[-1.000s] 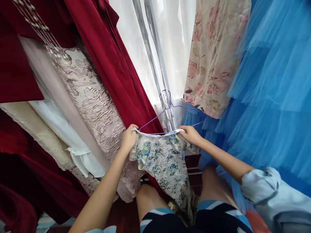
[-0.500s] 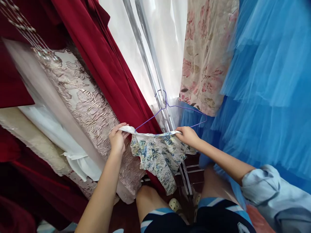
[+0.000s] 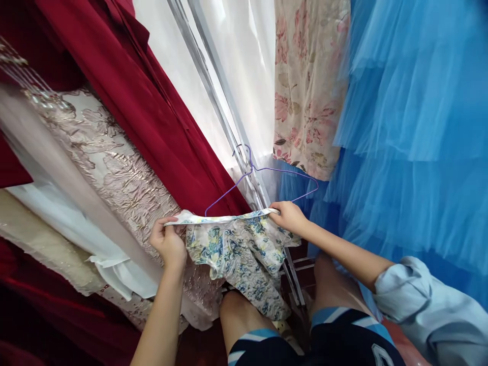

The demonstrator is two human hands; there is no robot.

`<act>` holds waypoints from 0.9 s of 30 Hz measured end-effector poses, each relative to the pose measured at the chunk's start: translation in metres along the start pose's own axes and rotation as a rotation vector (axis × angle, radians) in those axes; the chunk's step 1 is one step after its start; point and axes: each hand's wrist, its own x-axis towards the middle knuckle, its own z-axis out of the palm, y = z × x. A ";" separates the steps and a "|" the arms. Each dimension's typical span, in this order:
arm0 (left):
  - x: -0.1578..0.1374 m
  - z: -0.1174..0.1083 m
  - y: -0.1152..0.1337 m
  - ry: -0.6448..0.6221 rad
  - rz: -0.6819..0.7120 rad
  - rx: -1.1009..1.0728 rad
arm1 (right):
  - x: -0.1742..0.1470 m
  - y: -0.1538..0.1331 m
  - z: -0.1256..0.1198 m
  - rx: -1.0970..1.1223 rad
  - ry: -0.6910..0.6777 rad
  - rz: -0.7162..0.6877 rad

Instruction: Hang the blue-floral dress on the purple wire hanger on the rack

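Bright at top centre, sinking to near-black at lower left.
The strongest light falls on the white cloth (image 3: 251, 76) at upper centre, whose paler streaks wash out nearly to blank; pale glints run down the metal poles (image 3: 231, 101) beside it. The blue tulle (image 3: 412, 112) at right is evenly lit above and darker in its lower folds, while the dark red fabric (image 3: 57, 320) at lower left loses its folds in shadow. The floral garment (image 3: 244, 259) at lower centre shows a readable, slightly soft print. Wide-angle stretching tilts and smears the edges, blurring the beaded strands (image 3: 28, 73) at upper left.
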 end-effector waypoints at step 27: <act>-0.024 0.098 0.025 -0.596 0.067 0.321 | 0.027 0.082 -0.093 -0.066 0.301 0.075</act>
